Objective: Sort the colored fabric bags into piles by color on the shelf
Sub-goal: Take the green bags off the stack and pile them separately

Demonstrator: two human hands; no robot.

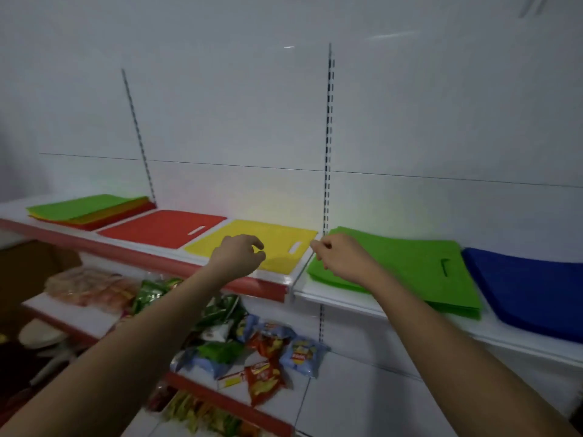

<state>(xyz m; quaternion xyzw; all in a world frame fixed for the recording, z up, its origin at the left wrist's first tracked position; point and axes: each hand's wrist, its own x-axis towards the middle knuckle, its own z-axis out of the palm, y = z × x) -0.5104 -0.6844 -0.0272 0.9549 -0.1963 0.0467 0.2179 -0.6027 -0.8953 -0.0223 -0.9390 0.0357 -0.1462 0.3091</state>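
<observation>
A: What sits at the far left of the upper shelf [164, 252]?

B: A mixed stack [91, 211], green on top with yellow and red edges showing beneath, lying flat near the wall. Just to its right is the red pile [157, 228], a handle slot cut near its right end. Then the yellow pile [252, 244], also slotted, reaching to the shelf's right end.

A: And the left hand [238, 255]?

B: It hovers over the front of the yellow pile, fingers loosely curled, thumb and forefinger apart. It holds nothing.

A: The right hand [339, 258]?

B: Over the left corner of the green pile [410, 266], which lies on the next shelf section. Its fingers are curled with the tips drawn together near the gap between the two sections. Whether they pinch anything, I cannot tell; the motion blur hides it.

A: Farther right?

B: The blue pile [530, 291], just beside the green one, running out of view at the edge.

A: Below?

B: Snack packets [268, 348] jumbled on the lower shelves, red, blue and green wrappers
</observation>
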